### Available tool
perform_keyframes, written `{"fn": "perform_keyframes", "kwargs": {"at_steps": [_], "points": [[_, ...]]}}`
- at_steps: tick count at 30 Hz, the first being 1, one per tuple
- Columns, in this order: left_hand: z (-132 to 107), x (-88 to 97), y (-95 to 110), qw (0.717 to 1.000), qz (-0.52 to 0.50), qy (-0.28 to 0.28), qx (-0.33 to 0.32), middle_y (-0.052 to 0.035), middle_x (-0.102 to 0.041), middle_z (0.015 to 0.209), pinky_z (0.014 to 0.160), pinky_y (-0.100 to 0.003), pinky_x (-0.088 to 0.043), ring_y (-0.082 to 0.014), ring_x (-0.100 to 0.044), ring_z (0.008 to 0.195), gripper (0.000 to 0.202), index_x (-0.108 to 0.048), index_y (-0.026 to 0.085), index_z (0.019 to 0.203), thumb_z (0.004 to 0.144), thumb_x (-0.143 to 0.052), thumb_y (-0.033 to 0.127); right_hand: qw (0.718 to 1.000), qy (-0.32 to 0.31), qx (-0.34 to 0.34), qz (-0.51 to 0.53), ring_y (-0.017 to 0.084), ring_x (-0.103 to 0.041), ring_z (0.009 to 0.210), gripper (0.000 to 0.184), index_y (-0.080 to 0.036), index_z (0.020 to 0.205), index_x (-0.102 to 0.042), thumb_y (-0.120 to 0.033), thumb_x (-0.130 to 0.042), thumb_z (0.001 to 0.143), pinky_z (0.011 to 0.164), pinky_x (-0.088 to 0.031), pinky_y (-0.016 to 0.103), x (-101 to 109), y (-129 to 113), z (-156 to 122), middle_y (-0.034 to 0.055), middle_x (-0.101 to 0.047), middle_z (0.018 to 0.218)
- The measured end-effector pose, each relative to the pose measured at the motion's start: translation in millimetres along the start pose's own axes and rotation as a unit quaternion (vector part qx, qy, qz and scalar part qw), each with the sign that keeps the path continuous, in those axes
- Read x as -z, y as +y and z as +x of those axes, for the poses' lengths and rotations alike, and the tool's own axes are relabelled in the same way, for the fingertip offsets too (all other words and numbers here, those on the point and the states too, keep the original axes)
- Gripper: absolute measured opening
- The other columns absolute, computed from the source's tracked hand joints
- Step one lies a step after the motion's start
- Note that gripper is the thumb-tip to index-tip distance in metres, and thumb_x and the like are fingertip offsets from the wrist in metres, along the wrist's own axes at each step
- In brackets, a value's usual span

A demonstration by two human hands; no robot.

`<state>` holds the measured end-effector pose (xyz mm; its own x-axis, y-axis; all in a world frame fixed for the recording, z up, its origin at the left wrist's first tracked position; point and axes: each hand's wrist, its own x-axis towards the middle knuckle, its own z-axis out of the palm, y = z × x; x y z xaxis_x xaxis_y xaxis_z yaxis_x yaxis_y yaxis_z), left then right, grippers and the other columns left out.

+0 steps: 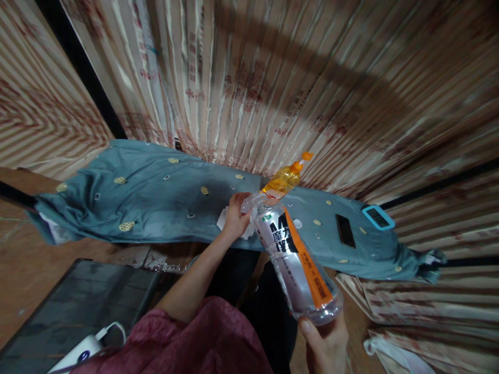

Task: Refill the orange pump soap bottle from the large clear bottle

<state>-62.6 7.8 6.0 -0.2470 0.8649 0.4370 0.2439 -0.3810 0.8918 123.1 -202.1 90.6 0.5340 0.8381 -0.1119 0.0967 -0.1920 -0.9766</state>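
A large clear plastic drink bottle (290,265) with a silver, black and orange label is tilted in front of me, neck pointing away to the upper left. My right hand (327,340) is closed around its base. At the neck end, my left hand (236,218) is closed, its fingers partly hidden behind the bottle. White tissue (223,219) shows beside and below the left hand; I cannot tell if it is held or lying there. Just beyond the neck is a pump bottle of yellow-orange liquid (281,179) with an orange pump top.
A blue-green cloth with pineapple prints (156,208) covers a long narrow table. A black phone (345,231) and a blue-framed digital clock or timer (378,217) lie at right. Striped curtains (249,78) hang behind. At lower left, a white power bank (80,353) with a cable rests on a dark surface.
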Motion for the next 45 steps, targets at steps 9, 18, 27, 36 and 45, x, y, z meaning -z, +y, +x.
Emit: {"fn": "perform_keyframes", "kwargs": {"at_steps": [9,18,27,36,45], "points": [[1,2.2,3,1.000,0.012,-0.009,-0.007,-0.0120,-0.066,0.111,0.097,-0.044,-0.051,-0.0278,-0.063,0.108,0.042,-0.067,0.017,0.113,0.086,-0.065,0.050,1.000,-0.009,0.019,-0.005,0.030,-0.062,0.104,0.100,-0.013,0.136,-0.050,-0.058,-0.086,0.055,0.091,-0.047,0.036,-1,-4,-1,0.0127,-0.068,0.114],[1,1.4,3,1.000,0.013,-0.002,0.002,-0.0120,-0.066,0.112,0.098,-0.044,-0.052,-0.0282,-0.064,0.108,0.042,-0.067,0.018,0.113,0.086,-0.066,0.051,0.998,-0.037,0.048,-0.014,0.030,-0.069,0.092,0.098,-0.010,0.134,-0.051,-0.051,-0.089,0.053,0.081,-0.053,0.035,9,10,9,0.0111,-0.074,0.098],[2,2.0,4,1.000,0.015,-0.005,-0.012,-0.0118,-0.068,0.111,0.097,-0.045,-0.052,-0.0281,-0.064,0.108,0.041,-0.066,0.018,0.113,0.087,-0.064,0.050,0.997,-0.022,0.066,-0.023,0.031,-0.073,0.092,0.088,-0.011,0.128,-0.055,-0.051,-0.088,0.056,0.082,-0.055,0.037,9,15,8,0.0124,-0.077,0.101],[3,2.5,3,1.000,0.011,-0.002,-0.011,-0.0106,-0.068,0.109,0.096,-0.044,-0.053,-0.0273,-0.065,0.107,0.039,-0.066,0.019,0.111,0.086,-0.065,0.049,0.997,-0.034,0.068,0.025,0.029,-0.075,0.096,0.083,-0.015,0.128,-0.055,-0.046,-0.088,0.058,0.082,-0.057,0.035,9,21,11,0.0124,-0.078,0.110],[3,1.8,-3,1.000,-0.019,0.004,-0.002,-0.0095,-0.067,0.109,0.096,-0.047,-0.052,-0.0299,-0.064,0.108,0.038,-0.065,0.022,0.111,0.081,-0.070,0.045,0.995,-0.038,0.080,0.045,0.028,-0.074,0.100,0.089,-0.015,0.133,-0.053,-0.046,-0.088,0.058,0.083,-0.056,0.034,5,22,10,0.0135,-0.077,0.116]]}}
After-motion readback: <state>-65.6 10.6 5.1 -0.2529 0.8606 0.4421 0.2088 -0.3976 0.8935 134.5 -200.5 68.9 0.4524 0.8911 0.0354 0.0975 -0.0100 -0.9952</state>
